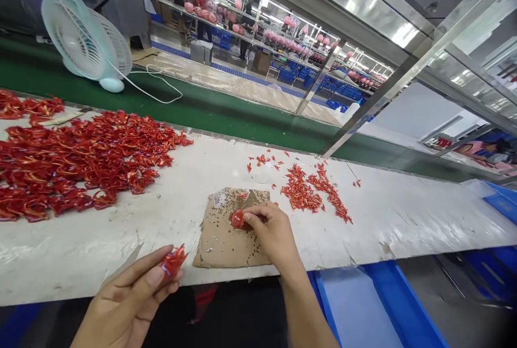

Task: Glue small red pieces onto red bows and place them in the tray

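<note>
Left hand (125, 305): thumb and fingers pinch glossy red chili piece (173, 262) | right hand (270, 232): fingers pressed together on red chili piece (237, 218), at its 9 o'clock, on brown cardboard sheet (218, 245)

On a scuffed white conveyor belt (388, 218), a broad heap of dried red chilies (81, 165) at ten o'clock, a smaller pile of chili scraps (301, 189) at one o'clock, and a torn cardboard sheet (216, 240) at twelve o'clock.

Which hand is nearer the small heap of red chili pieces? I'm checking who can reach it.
Right. The right hand is on the cardboard sheet, just beside the small heap of red chili pieces; the left hand is farther off, at the white belt's near edge.
</note>
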Demonstrator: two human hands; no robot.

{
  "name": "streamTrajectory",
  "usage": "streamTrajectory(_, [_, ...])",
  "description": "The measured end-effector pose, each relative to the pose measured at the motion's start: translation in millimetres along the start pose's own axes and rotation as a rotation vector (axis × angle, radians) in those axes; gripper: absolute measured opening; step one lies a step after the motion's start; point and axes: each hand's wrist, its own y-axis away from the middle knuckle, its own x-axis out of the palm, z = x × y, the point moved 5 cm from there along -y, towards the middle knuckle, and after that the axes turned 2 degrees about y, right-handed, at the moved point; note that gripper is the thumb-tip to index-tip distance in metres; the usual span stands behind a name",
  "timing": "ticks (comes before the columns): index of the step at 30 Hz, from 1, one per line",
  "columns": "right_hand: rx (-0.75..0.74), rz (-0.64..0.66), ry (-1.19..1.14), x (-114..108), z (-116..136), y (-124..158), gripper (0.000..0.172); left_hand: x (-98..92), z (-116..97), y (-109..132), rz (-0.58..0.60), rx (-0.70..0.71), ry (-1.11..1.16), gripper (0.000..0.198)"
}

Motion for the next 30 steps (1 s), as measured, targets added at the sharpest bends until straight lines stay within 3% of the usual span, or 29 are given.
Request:
streamTrajectory(5, [0.01, 0.011, -0.105, -2, 4, 9, 0.011, 16.5, 8, -1, 0.078, -0.112, -0.011, 0.048])
streamTrajectory(11, [-0.081, 0.118, -0.406, 0, 39, 46, 0.005, 67.7, 19, 13, 0.362, -0.244, 0.008, 0.034])
streamTrajectory(14, [-0.1, 0.172, -0.437, 2, 46, 60, 0.007, 81.7, 21, 22, 0.481, -0.257, 0.041, 0.029])
streamTrajectory(22, [-0.152, 0.173, -0.369, 1, 45, 70, 0.01, 86.6, 31, 28, 0.512, -0.333, 0.104, 0.026])
streamTrajectory(30, [-0.19, 0.159, -0.334, 4, 45, 74, 0.008, 84.5, 33, 28, 0.552, -0.305, 0.081, 0.025])
